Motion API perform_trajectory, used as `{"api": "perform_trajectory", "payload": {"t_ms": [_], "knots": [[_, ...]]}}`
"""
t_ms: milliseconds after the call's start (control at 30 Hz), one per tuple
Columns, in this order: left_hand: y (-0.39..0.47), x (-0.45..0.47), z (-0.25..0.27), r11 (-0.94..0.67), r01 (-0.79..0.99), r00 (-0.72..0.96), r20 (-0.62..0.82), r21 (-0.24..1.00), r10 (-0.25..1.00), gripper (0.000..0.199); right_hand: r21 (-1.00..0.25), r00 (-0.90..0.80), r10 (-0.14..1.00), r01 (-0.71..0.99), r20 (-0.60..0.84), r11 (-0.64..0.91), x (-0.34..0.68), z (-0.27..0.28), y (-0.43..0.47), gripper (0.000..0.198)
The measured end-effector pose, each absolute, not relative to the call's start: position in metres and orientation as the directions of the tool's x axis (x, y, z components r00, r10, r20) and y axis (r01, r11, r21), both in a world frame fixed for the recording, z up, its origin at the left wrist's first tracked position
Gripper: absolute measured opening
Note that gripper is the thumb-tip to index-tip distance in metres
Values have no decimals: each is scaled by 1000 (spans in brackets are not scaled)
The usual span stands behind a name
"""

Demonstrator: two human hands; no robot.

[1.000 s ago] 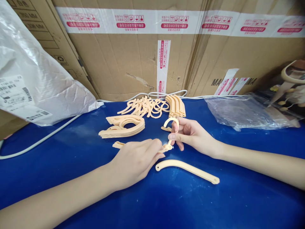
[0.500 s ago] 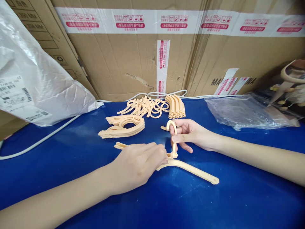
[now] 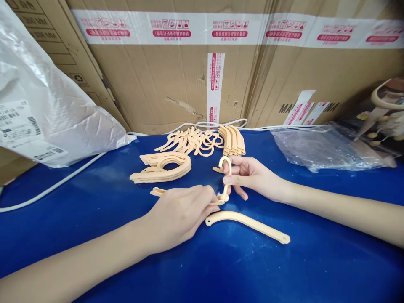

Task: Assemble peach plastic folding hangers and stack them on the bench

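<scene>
My right hand (image 3: 244, 176) pinches a cream plastic hanger hook (image 3: 226, 165) upright, its curl at the top. The hook's lower end meets the end of a hanger arm (image 3: 158, 191), whose middle is covered by my left hand (image 3: 186, 214), closed around it. Whether the two pieces are locked together I cannot tell. Just in front lies a loose hanger arm (image 3: 249, 221), curved and angled down to the right. Behind my left hand rests a stack of folded hangers (image 3: 160, 174). Part of another cream piece (image 3: 217, 169) shows beside my right fingers.
At the back of the blue table (image 3: 202, 269) lie a pile of hooks (image 3: 192, 141) and a bundle of hanger arms (image 3: 233, 141). Cardboard boxes (image 3: 164, 75) stand behind. A white plastic bag (image 3: 57, 105) is at left, a clear bag (image 3: 322, 147) at right, with a cable (image 3: 57, 189) nearby.
Both hands have lifted slightly away from the loose arm in front, carrying the hook and the held arm. The near end of that loose arm is now uncovered.
</scene>
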State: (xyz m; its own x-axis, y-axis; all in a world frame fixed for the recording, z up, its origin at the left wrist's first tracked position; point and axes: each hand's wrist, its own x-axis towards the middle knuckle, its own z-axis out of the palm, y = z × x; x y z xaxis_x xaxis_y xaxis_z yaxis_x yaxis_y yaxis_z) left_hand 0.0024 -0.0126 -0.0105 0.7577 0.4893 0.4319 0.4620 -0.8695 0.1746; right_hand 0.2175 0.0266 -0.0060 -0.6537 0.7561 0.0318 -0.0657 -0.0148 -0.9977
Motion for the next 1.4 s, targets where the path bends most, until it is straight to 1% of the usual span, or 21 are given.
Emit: {"api": "perform_trajectory", "payload": {"t_ms": [167,433,700,867,1033,1267,1400], "knots": [[-13,3,-10,-869,468,766,415,163,491,14,-997,-659,751,-79,44,-10,217,-8,27,25],[-13,2,-9,-880,453,786,401,145,471,12,-998,-654,755,-57,47,13,218,-8,27,23],[-13,3,-10,-869,486,768,427,97,477,8,-998,-595,802,1,50,63,220,-7,23,24],[-13,2,-10,-870,486,776,420,78,471,11,-997,-575,818,29,40,68,220,-7,21,25],[-12,2,-12,-867,493,771,427,69,472,11,-997,-563,825,19,46,68,219,-7,21,27],[-13,2,-11,-871,486,772,430,75,468,10,-998,-584,812,41,6,37,219,-6,22,29],[-14,3,-10,-866,492,768,427,82,477,9,-996,-580,814,47,31,71,219,-3,20,27]]}}
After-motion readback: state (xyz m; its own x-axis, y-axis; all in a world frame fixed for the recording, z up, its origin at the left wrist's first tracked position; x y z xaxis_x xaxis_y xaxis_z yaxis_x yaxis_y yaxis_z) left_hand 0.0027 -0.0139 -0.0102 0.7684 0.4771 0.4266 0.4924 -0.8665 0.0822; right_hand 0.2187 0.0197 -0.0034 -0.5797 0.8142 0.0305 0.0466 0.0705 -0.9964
